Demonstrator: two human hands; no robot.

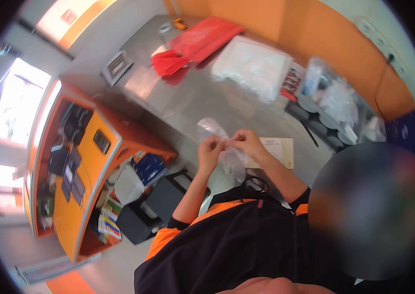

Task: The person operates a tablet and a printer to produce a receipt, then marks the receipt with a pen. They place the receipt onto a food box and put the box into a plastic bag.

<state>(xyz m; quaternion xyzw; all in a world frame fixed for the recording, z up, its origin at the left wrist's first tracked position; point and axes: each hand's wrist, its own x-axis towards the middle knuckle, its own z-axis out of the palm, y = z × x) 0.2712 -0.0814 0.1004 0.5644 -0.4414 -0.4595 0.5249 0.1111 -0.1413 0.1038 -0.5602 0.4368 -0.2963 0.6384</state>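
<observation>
A clear plastic bag (233,164) is held between my two hands, over the near edge of the grey table (193,103). My left hand (210,153) pinches it from the left side. My right hand (248,143) pinches it just to the right, the fingertips of both hands nearly touching. One part of the bag sticks up above the fingers and another part hangs below them. Under my right forearm lies a beige envelope (287,152) with a white label on the table.
Farther back on the table lie a red bag (207,39) and a stack of white plastic bags (254,66). At right stands a dark tray (332,139) with plastic-wrapped items. An orange shelf desk (77,215) and black chair (141,218) stand left.
</observation>
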